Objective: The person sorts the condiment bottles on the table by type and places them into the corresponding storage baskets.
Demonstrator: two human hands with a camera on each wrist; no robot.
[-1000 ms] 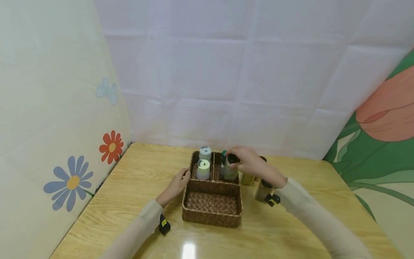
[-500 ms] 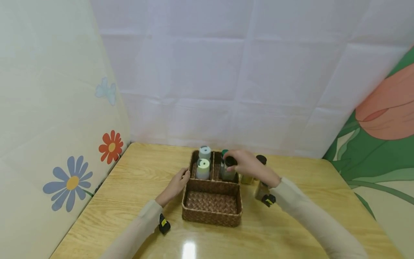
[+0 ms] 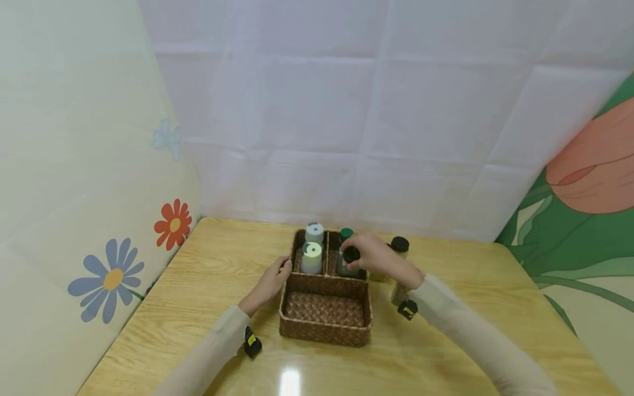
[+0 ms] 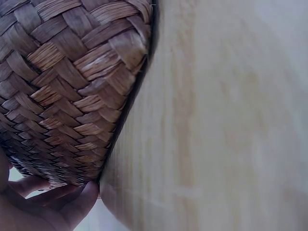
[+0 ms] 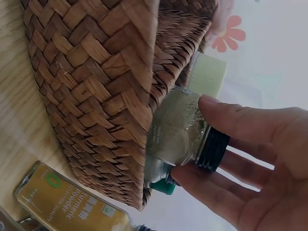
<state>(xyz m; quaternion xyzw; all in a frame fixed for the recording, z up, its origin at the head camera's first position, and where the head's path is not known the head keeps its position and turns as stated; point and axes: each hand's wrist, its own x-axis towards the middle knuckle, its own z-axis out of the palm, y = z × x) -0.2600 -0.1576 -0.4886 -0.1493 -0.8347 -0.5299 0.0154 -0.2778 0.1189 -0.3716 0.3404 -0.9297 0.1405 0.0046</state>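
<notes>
A brown woven basket (image 3: 324, 333) with three compartments stands on the table. My right hand (image 3: 381, 258) pinches a clear glass spice jar (image 5: 173, 127) near its black lid, thumb on one side and fingers on the other. The jar's lower part sits down inside the back right compartment, hidden by the wall. Behind it in that compartment is a green-capped jar (image 3: 346, 235). My left hand (image 3: 269, 280) grips the basket's left side, with fingers against the outer weave. Two jars, one with a pale blue cap (image 3: 314, 231) and one with a yellow-green cap (image 3: 312, 253), fill the back left compartment.
Right of the basket stand a jar labelled turmeric powder (image 5: 72, 202), a black-capped jar (image 3: 399, 245) and another jar (image 3: 398, 294) partly under my right wrist. The wide front compartment shows its woven floor (image 3: 324, 309). A white cloth backdrop (image 3: 317, 181) rises behind the table.
My right hand has moved slightly left and down, lowering the black-lidded jar further into the back right compartment. The green cap behind shows more. My left hand and the basket have stayed in place.
</notes>
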